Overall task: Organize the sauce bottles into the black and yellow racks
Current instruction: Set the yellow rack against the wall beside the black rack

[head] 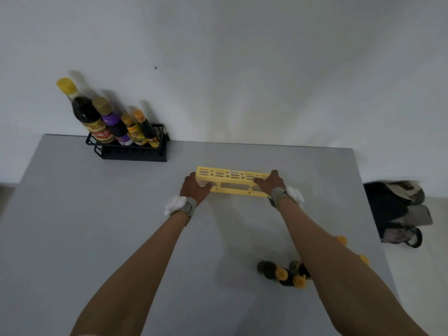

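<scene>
A yellow plastic rack [232, 181] lies in the middle of the grey table [97, 226]. My left hand [195, 189] grips its left end and my right hand [270, 181] grips its right end. A black wire rack [132, 151] stands at the table's back left against the wall, holding several sauce bottles [114, 122] with yellow caps. Several more small dark bottles with yellow caps [283, 274] stand near the table's front right, partly hidden behind my right forearm.
A white wall rises behind the table. Beyond the table's right edge, a dark bag and other items [397, 212] lie on the pale floor. Bare grey tabletop stretches to the left and front.
</scene>
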A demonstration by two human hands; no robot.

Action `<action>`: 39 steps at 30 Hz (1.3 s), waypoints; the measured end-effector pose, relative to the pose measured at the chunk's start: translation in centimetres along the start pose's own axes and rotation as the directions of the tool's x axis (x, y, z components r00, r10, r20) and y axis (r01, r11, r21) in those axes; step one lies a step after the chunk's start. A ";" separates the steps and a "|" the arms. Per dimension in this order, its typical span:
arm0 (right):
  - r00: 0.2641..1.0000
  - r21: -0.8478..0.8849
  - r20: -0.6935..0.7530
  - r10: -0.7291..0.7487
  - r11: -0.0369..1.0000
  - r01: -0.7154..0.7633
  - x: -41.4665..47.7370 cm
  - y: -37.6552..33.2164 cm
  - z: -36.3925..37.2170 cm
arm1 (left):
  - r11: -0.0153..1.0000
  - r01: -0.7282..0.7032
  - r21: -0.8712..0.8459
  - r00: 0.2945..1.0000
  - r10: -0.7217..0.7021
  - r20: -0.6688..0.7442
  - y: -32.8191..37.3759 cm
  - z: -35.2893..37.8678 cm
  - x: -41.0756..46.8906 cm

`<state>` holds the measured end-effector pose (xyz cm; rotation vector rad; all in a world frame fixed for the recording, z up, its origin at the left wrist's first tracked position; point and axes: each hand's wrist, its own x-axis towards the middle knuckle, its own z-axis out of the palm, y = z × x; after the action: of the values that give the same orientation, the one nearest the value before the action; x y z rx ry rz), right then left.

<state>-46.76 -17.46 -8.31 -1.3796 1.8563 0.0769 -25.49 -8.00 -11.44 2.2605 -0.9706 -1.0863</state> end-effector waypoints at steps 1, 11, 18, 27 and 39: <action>1.000 0.021 -0.006 -0.018 1.000 0.018 0.3 -0.7 -0.1 | 1.000 0.001 -0.019 1.000 -0.002 -0.030 0.1 -0.7 0.2; 0.985 0.302 -0.153 -0.074 0.946 0.118 3.4 -7.1 0.3 | 0.998 -0.023 0.060 0.986 0.033 -0.162 0.4 -6.9 5.8; 0.985 0.275 -0.157 -0.067 0.955 0.109 5.9 -10.3 0.1 | 0.996 -0.006 0.088 0.998 0.011 -0.057 1.7 -8.5 10.5; 0.994 0.440 -0.110 0.024 0.898 0.027 8.6 -10.3 0.7 | 0.995 0.047 0.089 0.999 -0.046 -0.018 2.1 -7.4 14.4; 0.980 0.390 -0.169 0.104 0.921 -0.030 10.1 -9.6 2.3 | 0.985 0.091 0.146 0.992 -0.077 -0.095 2.6 -5.5 16.1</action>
<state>-38.40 -28.03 -12.36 -1.0760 1.9432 -0.3789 -14.98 -21.36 -14.39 2.4690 -0.9572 -0.9663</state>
